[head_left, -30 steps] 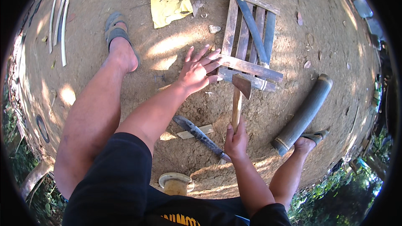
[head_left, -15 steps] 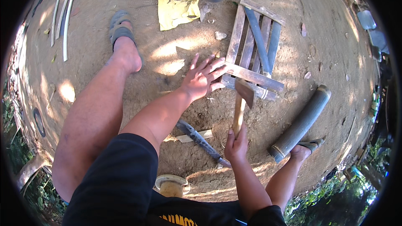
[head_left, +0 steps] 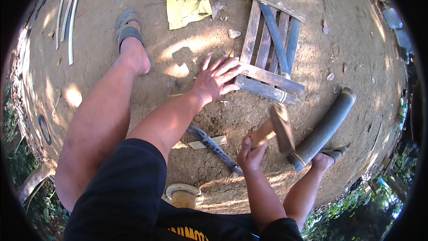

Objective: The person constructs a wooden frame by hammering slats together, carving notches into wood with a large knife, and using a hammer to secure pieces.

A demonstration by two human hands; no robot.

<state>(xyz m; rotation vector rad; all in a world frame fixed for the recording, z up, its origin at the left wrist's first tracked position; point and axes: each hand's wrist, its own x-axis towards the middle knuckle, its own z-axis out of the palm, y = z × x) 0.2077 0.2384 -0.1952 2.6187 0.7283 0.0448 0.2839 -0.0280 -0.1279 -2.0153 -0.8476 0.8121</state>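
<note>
Head view: left hand (head_left: 214, 80) spread flat on grey slatted wooden frame (head_left: 269, 49); right hand (head_left: 250, 154) fist-gripping wooden-handled hammer (head_left: 276, 127).

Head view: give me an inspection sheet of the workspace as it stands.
Surface: bare dirt ground, sun-dappled.
Job's things: slatted wooden frame flat on the ground; hammer raised above the ground near the frame.
Clutter: long knife, wood offcut, bamboo tube, yellow sheet, pale strips, stones.
Grippers: left hand spread, fingers on the frame's near corner; right hand gripping the hammer handle.
Cables: nothing seen.
Surroundings: green plants at the rim.
</note>
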